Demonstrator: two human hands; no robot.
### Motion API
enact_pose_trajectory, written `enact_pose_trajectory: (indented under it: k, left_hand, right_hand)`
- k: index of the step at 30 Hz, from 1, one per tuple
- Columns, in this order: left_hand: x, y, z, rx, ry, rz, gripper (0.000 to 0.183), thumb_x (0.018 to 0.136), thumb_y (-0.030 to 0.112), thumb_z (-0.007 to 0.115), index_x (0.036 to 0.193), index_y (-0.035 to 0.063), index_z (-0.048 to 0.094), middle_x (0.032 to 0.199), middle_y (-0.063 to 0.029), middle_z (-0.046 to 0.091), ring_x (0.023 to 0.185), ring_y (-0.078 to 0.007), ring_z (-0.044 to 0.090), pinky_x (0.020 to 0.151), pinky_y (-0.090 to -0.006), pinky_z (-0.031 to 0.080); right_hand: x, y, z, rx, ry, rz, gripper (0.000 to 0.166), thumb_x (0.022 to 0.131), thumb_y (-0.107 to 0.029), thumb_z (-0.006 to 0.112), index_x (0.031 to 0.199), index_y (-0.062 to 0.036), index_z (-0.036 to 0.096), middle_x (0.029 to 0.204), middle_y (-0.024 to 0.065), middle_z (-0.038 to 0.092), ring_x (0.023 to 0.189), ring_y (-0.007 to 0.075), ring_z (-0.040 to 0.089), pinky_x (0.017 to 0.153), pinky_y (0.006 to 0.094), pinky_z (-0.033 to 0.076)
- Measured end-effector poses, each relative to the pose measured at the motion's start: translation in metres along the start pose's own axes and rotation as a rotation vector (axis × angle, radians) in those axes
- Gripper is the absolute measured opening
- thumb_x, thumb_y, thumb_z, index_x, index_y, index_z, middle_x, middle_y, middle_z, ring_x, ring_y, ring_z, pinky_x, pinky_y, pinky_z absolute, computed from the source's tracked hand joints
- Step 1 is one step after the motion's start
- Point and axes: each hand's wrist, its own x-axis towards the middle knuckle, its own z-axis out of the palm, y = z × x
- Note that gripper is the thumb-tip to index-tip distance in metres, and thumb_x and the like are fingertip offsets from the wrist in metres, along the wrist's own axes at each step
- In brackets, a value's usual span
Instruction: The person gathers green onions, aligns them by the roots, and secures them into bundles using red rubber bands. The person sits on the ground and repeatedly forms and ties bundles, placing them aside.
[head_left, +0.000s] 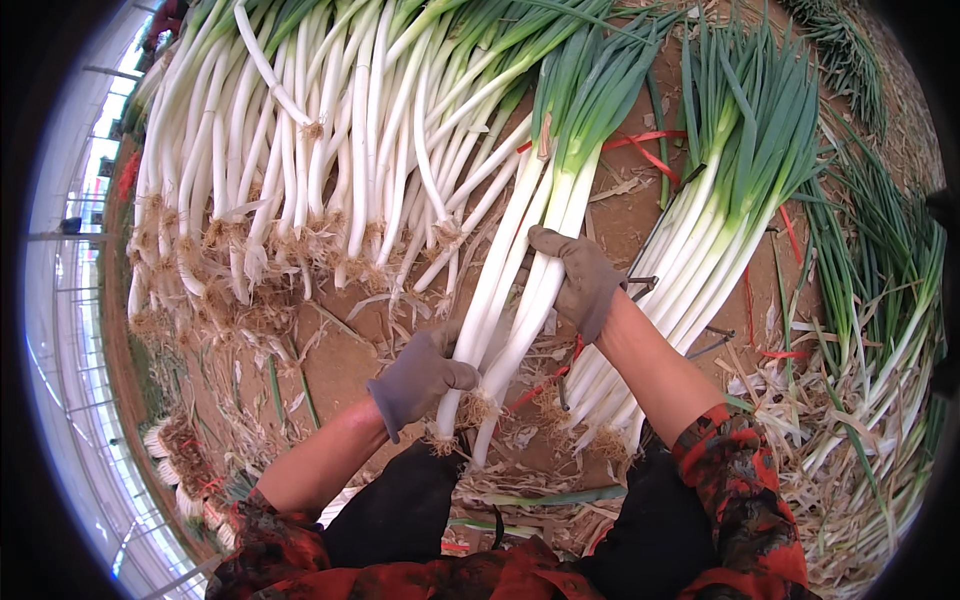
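Several long green onions (540, 279) with white stalks and green tops slant between my two gloved hands. My left hand (424, 379), in a grey glove, grips the white stalks just above their roots. Higher up, my right hand (577, 277), in a brownish glove, is closed around the stalks. To the right lies a second bundle of green onions (694, 247) on thin metal rods (643, 286). Red ties (652, 154) run under the green parts, and another red strip (541, 390) lies near the roots.
A large pile of green onions (360, 135), roots towards me, fills the upper left. More leafy onions and dry peelings (847, 420) cover the right side. Bound bundles (184, 472) lie at the lower left on the soil (337, 375). A translucent sheeted wall (67, 300) stands at the far left.
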Motion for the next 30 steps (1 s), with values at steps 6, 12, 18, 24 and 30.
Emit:
enact_pose_trajectory:
  k: [6, 12, 18, 24, 30]
  left_hand:
    - [0.025, -0.018, -0.023, -0.272, -0.003, -0.165, 0.046, 0.084, -0.001, 0.071, 0.126, -0.0034, 0.053, 0.089, -0.0101, 0.068, 0.068, -0.0146, 0.067, 0.057, -0.0289, 0.056]
    - [-0.02, -0.011, 0.014, -0.757, -0.108, -0.288, 0.059, 0.082, -0.003, 0.071, 0.137, -0.0019, 0.05, 0.102, -0.0139, 0.068, 0.087, -0.0248, 0.071, 0.086, -0.0403, 0.062]
    - [-0.021, -0.017, -0.035, -0.387, -0.083, -0.223, 0.071, 0.071, -0.002, 0.076, 0.138, -0.003, 0.051, 0.109, -0.0155, 0.07, 0.09, -0.0221, 0.073, 0.08, -0.0346, 0.062]
    - [-0.018, 0.025, 0.015, -0.53, -0.084, -0.073, 0.066, 0.075, -0.007, 0.073, 0.138, -0.0008, 0.052, 0.11, -0.0143, 0.07, 0.098, -0.0236, 0.072, 0.086, -0.0379, 0.06]
    - [-0.022, 0.021, 0.071, -0.427, -0.208, -0.095, 0.065, 0.077, -0.005, 0.072, 0.138, 0.0007, 0.052, 0.113, -0.0106, 0.069, 0.101, -0.0206, 0.07, 0.09, -0.0351, 0.057]
  right_hand:
    - [0.009, -0.009, -0.023, 0.136, 0.012, -0.045, 0.025, 0.102, -0.01, 0.059, 0.123, 0.0009, 0.054, 0.124, 0.0206, 0.061, 0.12, 0.0355, 0.063, 0.099, 0.0469, 0.059]
    - [0.019, -0.035, -0.003, 0.272, 0.036, -0.121, 0.021, 0.102, -0.006, 0.057, 0.122, 0.0029, 0.054, 0.124, 0.0196, 0.06, 0.115, 0.0332, 0.065, 0.1, 0.048, 0.06]
    - [-0.002, -0.062, -0.028, -0.064, 0.199, -0.273, 0.022, 0.1, -0.013, 0.066, 0.112, 0.0037, 0.06, 0.102, 0.0147, 0.067, 0.083, 0.019, 0.069, 0.061, 0.0273, 0.061]
    - [-0.056, -0.006, 0.008, -0.341, 0.357, -0.205, 0.048, 0.093, -0.037, 0.075, 0.12, -0.0012, 0.059, 0.086, 0.0038, 0.059, 0.064, 0.0108, 0.054, 0.053, 0.026, 0.052]
    - [-0.08, 0.051, 0.006, -0.427, 0.227, -0.424, 0.055, 0.099, -0.045, 0.066, 0.127, 0.0014, 0.055, 0.104, 0.0113, 0.067, 0.089, 0.0174, 0.067, 0.072, 0.0335, 0.056]
